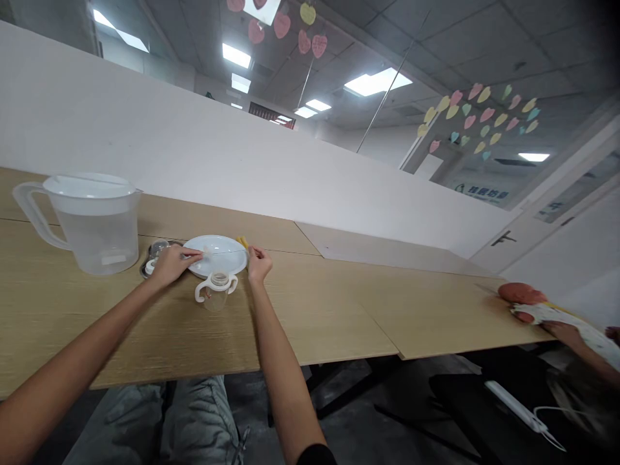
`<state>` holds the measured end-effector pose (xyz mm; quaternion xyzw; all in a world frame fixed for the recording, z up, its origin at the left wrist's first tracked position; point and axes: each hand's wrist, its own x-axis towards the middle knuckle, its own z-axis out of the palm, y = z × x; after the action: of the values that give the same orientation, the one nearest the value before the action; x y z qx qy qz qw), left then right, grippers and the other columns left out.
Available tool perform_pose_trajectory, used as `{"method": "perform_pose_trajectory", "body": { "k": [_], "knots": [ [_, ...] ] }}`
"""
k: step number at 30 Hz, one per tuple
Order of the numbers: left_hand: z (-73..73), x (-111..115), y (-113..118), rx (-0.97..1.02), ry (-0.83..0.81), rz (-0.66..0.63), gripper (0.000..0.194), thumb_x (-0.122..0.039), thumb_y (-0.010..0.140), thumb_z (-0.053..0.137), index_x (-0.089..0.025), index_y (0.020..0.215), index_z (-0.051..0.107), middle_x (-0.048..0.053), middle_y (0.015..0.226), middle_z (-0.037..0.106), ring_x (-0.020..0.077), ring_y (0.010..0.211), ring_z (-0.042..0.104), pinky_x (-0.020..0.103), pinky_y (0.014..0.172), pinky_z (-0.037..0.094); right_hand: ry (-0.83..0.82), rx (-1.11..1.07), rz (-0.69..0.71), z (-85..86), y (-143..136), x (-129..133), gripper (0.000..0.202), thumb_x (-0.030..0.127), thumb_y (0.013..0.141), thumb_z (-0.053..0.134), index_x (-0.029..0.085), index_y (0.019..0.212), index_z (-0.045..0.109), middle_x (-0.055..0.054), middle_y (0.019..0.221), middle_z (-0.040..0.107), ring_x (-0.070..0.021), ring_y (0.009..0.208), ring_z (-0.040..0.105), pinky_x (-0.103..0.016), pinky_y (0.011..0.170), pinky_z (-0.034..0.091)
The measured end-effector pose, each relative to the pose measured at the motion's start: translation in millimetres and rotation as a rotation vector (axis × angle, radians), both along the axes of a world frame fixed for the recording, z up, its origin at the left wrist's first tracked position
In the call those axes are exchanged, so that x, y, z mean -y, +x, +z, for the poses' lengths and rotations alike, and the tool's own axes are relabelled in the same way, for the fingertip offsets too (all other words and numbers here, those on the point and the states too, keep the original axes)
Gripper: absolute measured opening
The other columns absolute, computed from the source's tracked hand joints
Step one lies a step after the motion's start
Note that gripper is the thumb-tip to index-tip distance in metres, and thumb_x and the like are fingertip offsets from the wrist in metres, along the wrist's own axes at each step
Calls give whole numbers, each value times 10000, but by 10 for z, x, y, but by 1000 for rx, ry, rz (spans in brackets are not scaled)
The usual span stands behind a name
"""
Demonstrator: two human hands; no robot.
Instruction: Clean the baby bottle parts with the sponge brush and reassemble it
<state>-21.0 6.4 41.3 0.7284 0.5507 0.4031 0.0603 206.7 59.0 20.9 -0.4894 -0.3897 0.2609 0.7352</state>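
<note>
A white plate (223, 263) lies on the wooden table in front of me. My left hand (177, 263) is at the plate's left edge, fingers pinched together over the rim; what they hold is too small to make out. My right hand (259, 263) is closed in a pinch at the right edge, beside a small yellow item (243, 242). A thin line seems to run across the plate between the hands. Just in front of the plate stands an open clear bottle (216, 296) with two white handles. Behind my left wrist a metal tray (144, 267) holds small clear and white parts, partly hidden.
A lidded clear pitcher (99, 232) with liquid stands at the left. A low white wall (217, 168) runs behind the table (329, 310). Far right, another person's hand (564, 332) rests by a doll (522, 294). Below it, a white power strip (516, 407) lies on a black seat.
</note>
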Motion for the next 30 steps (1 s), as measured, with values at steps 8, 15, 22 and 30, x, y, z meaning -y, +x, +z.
{"method": "perform_pose_trajectory", "body": {
  "k": [8,15,22,30],
  "knots": [
    [317,-249,146,-572,-211,-47,138,-184,714,636,-206,752,767,127,846,732,277,888,647,328,817,421,-19,251,-62,-137,28,-50,176,272,724,618,130,745,720,-68,813,732,-161,726,615,-260,729,475],
    [265,-383,319,-460,-279,-190,134,-224,695,637,-238,744,760,39,829,750,193,772,661,230,675,427,-51,346,-97,-228,41,-86,181,297,726,622,152,754,727,-70,841,719,-173,762,597,-274,765,455],
    [346,-343,273,-279,-112,-200,375,-402,839,462,-211,990,746,73,1117,704,234,979,652,296,852,456,-68,325,-76,-269,16,-111,162,283,718,624,149,741,713,-57,794,710,-154,706,580,-244,707,441],
    [746,93,424,173,218,-210,427,-552,815,544,-198,940,749,62,1009,736,227,925,666,309,849,490,-78,279,-34,-251,6,-108,156,261,728,611,142,753,709,-23,717,696,-125,625,561,-209,644,424]
  ]
}}
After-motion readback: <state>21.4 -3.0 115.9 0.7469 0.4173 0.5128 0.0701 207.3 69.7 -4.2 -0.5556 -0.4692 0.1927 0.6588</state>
